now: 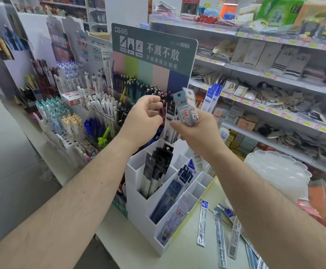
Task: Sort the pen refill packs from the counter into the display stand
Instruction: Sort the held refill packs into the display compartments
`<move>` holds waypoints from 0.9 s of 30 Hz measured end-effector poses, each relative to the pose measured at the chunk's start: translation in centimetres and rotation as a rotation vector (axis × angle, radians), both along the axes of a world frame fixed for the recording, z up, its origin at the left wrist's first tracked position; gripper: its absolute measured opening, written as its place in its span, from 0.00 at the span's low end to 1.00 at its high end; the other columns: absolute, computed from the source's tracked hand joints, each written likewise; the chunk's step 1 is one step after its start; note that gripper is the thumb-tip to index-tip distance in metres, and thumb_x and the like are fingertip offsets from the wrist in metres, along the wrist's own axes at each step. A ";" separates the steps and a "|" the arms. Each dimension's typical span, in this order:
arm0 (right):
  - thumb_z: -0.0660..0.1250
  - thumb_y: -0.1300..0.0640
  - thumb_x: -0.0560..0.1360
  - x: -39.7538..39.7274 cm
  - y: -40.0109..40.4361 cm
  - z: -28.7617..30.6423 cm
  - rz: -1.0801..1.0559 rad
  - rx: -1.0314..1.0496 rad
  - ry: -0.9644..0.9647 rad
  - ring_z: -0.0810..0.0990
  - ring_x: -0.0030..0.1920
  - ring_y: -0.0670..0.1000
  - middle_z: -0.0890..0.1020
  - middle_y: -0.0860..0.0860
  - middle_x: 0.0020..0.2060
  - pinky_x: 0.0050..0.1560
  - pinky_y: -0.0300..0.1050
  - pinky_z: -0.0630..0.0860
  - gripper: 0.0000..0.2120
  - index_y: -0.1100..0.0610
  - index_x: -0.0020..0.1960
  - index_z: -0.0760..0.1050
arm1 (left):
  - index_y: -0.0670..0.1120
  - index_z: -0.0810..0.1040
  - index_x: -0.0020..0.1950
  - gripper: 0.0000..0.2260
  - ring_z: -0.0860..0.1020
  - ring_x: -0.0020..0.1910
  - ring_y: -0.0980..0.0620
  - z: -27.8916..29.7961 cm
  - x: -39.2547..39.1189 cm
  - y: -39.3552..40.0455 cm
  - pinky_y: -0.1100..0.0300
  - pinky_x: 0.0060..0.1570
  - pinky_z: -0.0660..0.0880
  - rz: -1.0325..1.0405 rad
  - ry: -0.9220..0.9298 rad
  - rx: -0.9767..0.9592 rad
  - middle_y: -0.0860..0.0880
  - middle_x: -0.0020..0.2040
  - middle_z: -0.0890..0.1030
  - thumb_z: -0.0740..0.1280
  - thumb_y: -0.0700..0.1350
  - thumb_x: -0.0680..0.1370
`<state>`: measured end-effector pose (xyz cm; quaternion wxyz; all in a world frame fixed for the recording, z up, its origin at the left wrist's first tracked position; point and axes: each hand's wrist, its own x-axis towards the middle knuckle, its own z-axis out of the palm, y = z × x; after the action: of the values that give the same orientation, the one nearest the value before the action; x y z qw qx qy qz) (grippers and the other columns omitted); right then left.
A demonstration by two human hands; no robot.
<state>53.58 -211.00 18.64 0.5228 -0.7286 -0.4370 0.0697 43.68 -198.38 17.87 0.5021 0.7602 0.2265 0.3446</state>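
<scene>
A white display stand [139, 206] with stepped compartments sits on the counter; black packs [158, 167] fill one rear slot and dark blue packs [170, 199] a middle one. My right hand [195, 136] grips a small bundle of grey and white refill packs [186, 107] upright above the stand. Just left of the bundle, my left hand [142, 121] hovers with its fingers loosely curled, holding nothing. Several loose refill packs [219, 235] lie on the counter to the right of the stand, partly hidden by my right forearm.
Tiered pen racks [76, 117] and a green-headed sign board [154, 55] stand behind the display stand. Shop shelves [274, 78] with socks and small goods run along the right. A clear scalloped plastic tub [278, 175] sits on the counter at right.
</scene>
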 end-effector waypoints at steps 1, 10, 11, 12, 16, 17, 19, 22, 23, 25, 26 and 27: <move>0.73 0.57 0.76 0.0 -0.6 0.2 -0.007 0.040 0.041 0.79 0.33 0.52 0.83 0.55 0.38 0.35 0.50 0.80 0.05 0.49 0.43 0.80 | 0.51 0.72 0.65 0.20 0.77 0.55 0.56 0.1 -0.3 -0.4 0.57 0.60 0.75 0.063 0.003 0.082 0.53 0.59 0.78 0.65 0.34 0.76; 0.64 0.49 0.81 -0.4 -5.0 -1.5 -0.124 0.183 0.581 0.73 0.31 0.48 0.77 0.48 0.29 0.38 0.46 0.70 0.17 0.56 0.38 0.80 | 0.48 0.76 0.51 0.08 0.76 0.36 0.56 0.5 -1.7 -8.3 0.69 0.39 0.73 -0.051 -0.018 0.401 0.54 0.41 0.78 0.67 0.38 0.74; 0.64 0.49 0.81 -0.6 -5.4 -1.7 -0.120 0.197 0.632 0.74 0.32 0.49 0.77 0.49 0.30 0.39 0.47 0.71 0.18 0.55 0.36 0.80 | 0.49 0.76 0.51 0.09 0.77 0.35 0.56 -0.1 -1.6 -9.3 0.68 0.38 0.73 -0.120 0.042 0.332 0.53 0.40 0.79 0.68 0.39 0.74; 0.64 0.49 0.81 -0.8 -5.8 -1.9 -0.124 0.208 0.690 0.76 0.34 0.51 0.78 0.51 0.31 0.40 0.49 0.73 0.18 0.54 0.35 0.80 | 0.51 0.75 0.51 0.10 0.77 0.35 0.56 -0.8 -1.3 -10.1 0.66 0.39 0.74 -0.182 0.100 0.266 0.53 0.41 0.79 0.70 0.40 0.74; 0.67 0.50 0.80 -0.9 -7.2 -3.0 -0.178 0.223 0.911 0.82 0.38 0.56 0.82 0.54 0.35 0.37 0.50 0.80 0.12 0.56 0.43 0.78 | 0.56 0.72 0.47 0.14 0.82 0.40 0.52 -3.4 0.3 -12.0 0.54 0.46 0.80 -0.361 0.181 -0.036 0.59 0.50 0.81 0.74 0.46 0.69; 0.66 0.49 0.80 -0.8 -7.6 -3.1 -0.177 0.201 0.920 0.83 0.37 0.56 0.82 0.55 0.35 0.36 0.51 0.80 0.12 0.56 0.43 0.78 | 0.54 0.72 0.46 0.13 0.82 0.41 0.49 -3.9 0.7 -12.3 0.51 0.45 0.81 -0.383 0.142 -0.146 0.59 0.50 0.81 0.74 0.45 0.69; 0.63 0.46 0.81 -0.6 -8.6 -3.3 -0.168 0.150 0.936 0.82 0.34 0.54 0.82 0.54 0.33 0.33 0.49 0.79 0.16 0.57 0.44 0.79 | 0.48 0.71 0.44 0.12 0.81 0.39 0.48 -4.8 1.4 -13.0 0.50 0.42 0.82 -0.399 0.078 -0.339 0.55 0.44 0.81 0.73 0.35 0.73; 0.59 0.36 0.77 0.5 -10.6 -3.8 -0.089 0.170 1.056 0.76 0.32 0.54 0.79 0.54 0.32 0.36 0.46 0.72 0.26 0.58 0.43 0.80 | 0.44 0.69 0.43 0.12 0.81 0.34 0.49 -5.4 1.9 -13.9 0.54 0.37 0.82 -0.406 0.072 -0.571 0.47 0.38 0.79 0.64 0.28 0.78; 0.58 0.33 0.76 0.9 -11.3 -4.1 -0.070 0.186 1.098 0.72 0.32 0.53 0.77 0.53 0.32 0.35 0.45 0.69 0.29 0.59 0.43 0.81 | 0.43 0.69 0.43 0.11 0.82 0.35 0.48 -5.6 2.0 -14.1 0.53 0.37 0.81 -0.409 0.077 -0.635 0.45 0.39 0.80 0.62 0.28 0.79; 0.56 0.32 0.76 1.5 -12.9 -4.8 -0.069 0.205 1.172 0.68 0.32 0.51 0.73 0.53 0.33 0.32 0.42 0.68 0.33 0.62 0.45 0.82 | 0.43 0.68 0.45 0.11 0.81 0.34 0.47 -5.8 2.4 -14.5 0.51 0.38 0.80 -0.411 0.089 -0.750 0.43 0.40 0.76 0.58 0.28 0.80; 0.56 0.33 0.76 1.7 -13.6 -5.1 -0.063 0.209 1.202 0.68 0.32 0.51 0.72 0.53 0.33 0.32 0.42 0.67 0.33 0.63 0.47 0.82 | 0.43 0.68 0.47 0.11 0.79 0.32 0.48 -5.9 2.5 -14.6 0.52 0.36 0.80 -0.409 0.090 -0.804 0.43 0.40 0.74 0.56 0.28 0.80; 0.56 0.35 0.76 1.8 -14.3 -5.3 -0.051 0.210 1.223 0.69 0.32 0.51 0.72 0.53 0.33 0.33 0.43 0.65 0.33 0.64 0.49 0.82 | 0.43 0.68 0.48 0.11 0.77 0.31 0.49 -5.9 2.8 -14.8 0.53 0.34 0.78 -0.410 0.090 -0.859 0.43 0.39 0.73 0.55 0.28 0.81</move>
<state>55.34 -225.26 13.34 0.7490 -0.5117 -0.0452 0.4185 46.44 -213.15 11.92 0.8182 0.5270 0.2154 0.0803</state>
